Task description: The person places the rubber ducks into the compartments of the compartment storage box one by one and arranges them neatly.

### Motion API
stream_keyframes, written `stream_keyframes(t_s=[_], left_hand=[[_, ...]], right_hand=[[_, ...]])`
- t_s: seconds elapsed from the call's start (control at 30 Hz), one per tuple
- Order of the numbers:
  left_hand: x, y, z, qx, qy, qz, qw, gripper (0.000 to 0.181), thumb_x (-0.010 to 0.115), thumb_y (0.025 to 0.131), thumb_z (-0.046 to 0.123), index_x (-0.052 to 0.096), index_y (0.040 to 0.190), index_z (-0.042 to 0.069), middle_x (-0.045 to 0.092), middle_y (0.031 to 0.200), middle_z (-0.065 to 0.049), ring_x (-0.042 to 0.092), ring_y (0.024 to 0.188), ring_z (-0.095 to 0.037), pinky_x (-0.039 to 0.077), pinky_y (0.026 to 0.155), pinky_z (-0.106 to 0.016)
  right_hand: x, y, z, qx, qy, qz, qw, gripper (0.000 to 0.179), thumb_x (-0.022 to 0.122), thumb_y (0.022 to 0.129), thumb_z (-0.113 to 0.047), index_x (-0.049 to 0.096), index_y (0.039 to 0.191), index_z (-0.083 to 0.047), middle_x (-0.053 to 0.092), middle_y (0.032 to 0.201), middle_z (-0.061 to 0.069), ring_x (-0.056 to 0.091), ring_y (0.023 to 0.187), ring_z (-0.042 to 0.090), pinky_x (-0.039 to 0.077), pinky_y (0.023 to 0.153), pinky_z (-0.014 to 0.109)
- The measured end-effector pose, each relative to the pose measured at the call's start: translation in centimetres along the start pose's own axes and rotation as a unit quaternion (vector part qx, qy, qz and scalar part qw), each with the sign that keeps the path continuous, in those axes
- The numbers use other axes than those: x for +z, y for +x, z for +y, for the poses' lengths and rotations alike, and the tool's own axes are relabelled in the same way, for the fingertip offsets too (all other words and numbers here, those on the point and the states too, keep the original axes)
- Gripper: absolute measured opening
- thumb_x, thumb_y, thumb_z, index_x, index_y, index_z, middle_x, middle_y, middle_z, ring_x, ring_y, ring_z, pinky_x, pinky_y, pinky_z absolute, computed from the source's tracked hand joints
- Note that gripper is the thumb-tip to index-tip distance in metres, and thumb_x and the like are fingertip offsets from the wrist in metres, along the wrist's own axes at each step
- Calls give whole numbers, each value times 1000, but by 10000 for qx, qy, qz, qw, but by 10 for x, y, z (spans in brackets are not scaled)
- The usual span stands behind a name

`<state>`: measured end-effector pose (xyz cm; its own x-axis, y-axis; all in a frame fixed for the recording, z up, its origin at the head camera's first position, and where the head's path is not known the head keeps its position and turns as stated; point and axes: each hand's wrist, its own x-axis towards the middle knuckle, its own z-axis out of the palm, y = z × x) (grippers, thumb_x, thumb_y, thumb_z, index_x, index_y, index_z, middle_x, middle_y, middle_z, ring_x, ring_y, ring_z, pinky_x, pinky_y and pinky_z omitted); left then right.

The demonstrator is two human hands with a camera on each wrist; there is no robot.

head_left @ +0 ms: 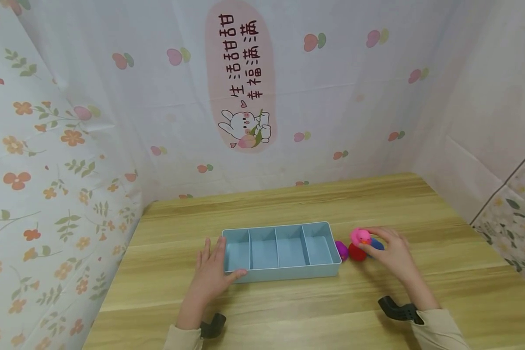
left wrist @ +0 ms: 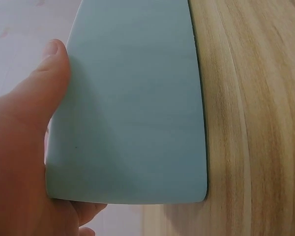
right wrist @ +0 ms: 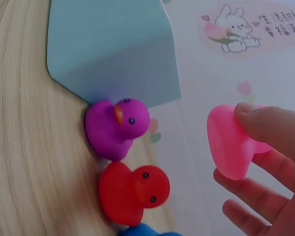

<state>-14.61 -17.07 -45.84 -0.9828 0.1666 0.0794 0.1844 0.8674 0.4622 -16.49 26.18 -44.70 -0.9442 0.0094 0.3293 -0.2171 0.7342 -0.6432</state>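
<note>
Pinching the pink duck (head_left: 360, 236) between thumb and fingertips, the right hand (head_left: 393, 253) sits lower right in the head view; the left hand (head_left: 211, 274), fingers spread, touches the blue tray (head_left: 288, 273), lower centre.

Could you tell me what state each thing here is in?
Blue tray: upright, open-topped, four empty compartments.
Pink duck: lifted, in hand.
Purple duck: upright, beside the tray.
Red duck: upright, beside the purple one.
Blue toy: partly hidden, posture unclear.
Left hand: touching the tray.
Right hand: pinching the pink duck.
</note>
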Motion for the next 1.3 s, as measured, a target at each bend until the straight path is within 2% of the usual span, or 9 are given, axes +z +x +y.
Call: stream_keyframes(t_s=[0.1, 0.4, 0.63, 0.8, 1.1, 1.3], left_hand=[[0, 0, 0, 9, 10, 27, 10000, 106, 65, 77, 63, 21, 150, 0, 27, 154, -21, 4, 145, -45, 6, 114, -64], [1, -1, 0, -52, 36, 32, 10000, 106, 66, 77, 63, 21, 150, 0, 28, 154, -20, 4, 145, -45, 8, 114, -63], [1, -1, -1, 6, -2, 32, 10000, 105, 66, 78, 61, 21, 150, -2, 29, 154, -21, 7, 145, -44, 14, 115, -61], [1, -1, -1, 67, -41, 49, 10000, 106, 66, 78, 61, 20, 150, -2, 29, 154, -21, 7, 145, -44, 13, 115, -60], [1, -2, -2, 82, -102, 91, 9999, 107, 65, 78, 63, 20, 150, -2, 29, 154, -21, 7, 145, -44, 14, 115, -60], [2, -1, -3, 86, -129, 111, 9998, 108, 65, 77, 63, 20, 150, -2, 29, 153, -21, 6, 145, -43, 13, 115, -60]], right_hand=[[2, 1, -5, 51, 13, -53, 10000, 45, 79, 79, -28, 66, 114, -3, 62, 117, 25, 44, 115, 43, 18, 99, 69], [14, 3, -14, 44, 94, -171, 9998, 42, 78, 79, -25, 66, 114, -5, 62, 120, 22, 43, 119, 43, 17, 101, 69], [21, 2, -26, -76, 213, -138, 9996, 42, 79, 78, -25, 67, 113, -6, 64, 117, 20, 45, 117, 41, 19, 100, 68], [30, 2, -29, -194, 271, -85, 9994, 40, 80, 76, -23, 68, 111, -8, 66, 113, 17, 47, 115, 38, 21, 100, 65], [37, 5, -41, -323, 316, -37, 9990, 40, 81, 76, -21, 69, 112, -9, 66, 113, 17, 47, 116, 37, 17, 100, 70], [43, 8, -48, -458, 356, -24, 9983, 39, 81, 75, -18, 69, 110, -6, 67, 111, 18, 49, 113, 37, 19, 100, 67]])
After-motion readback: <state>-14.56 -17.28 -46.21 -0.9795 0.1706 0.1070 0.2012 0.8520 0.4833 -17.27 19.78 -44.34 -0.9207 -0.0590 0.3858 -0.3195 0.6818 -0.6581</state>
